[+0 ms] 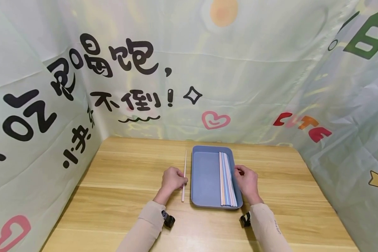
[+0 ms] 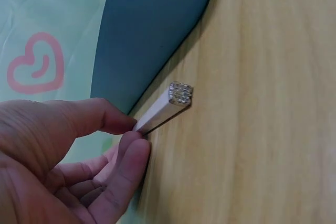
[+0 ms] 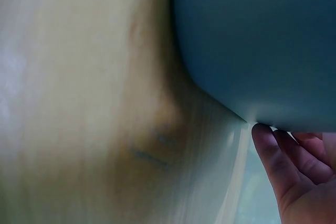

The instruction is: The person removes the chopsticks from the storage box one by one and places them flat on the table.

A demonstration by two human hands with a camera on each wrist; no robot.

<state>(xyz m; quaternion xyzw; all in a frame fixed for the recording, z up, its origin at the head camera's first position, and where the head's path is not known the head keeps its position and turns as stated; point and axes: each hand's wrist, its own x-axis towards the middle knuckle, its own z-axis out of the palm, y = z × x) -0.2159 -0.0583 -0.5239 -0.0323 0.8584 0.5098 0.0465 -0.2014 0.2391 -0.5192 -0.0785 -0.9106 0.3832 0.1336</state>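
Observation:
In the head view a pale pinkish chopstick (image 1: pixel 184 190) stands just left of a blue-grey tray (image 1: pixel 204 204). My left hand (image 1: pixel 174 178) pinches it between thumb and fingers. Up close in the left wrist view, the chopstick's square end (image 2: pixel 181 93) has a rough, glittery face. At the tray's right side, my right hand (image 1: pixel 248 180) grips the rim, its fingertips against the outer wall in the right wrist view; the thumb is hidden there. Several chopsticks (image 1: pixel 226 182) in pink, blue and orange tones lie side by side along the tray's right half.
The tray rests on a wooden table (image 1: pixel 129 168). Printed fabric (image 1: pixel 255 87) with lettering and drawings hangs behind the table and at both sides. Black wrist cameras (image 1: pixel 168 219) sit at both cuffs.

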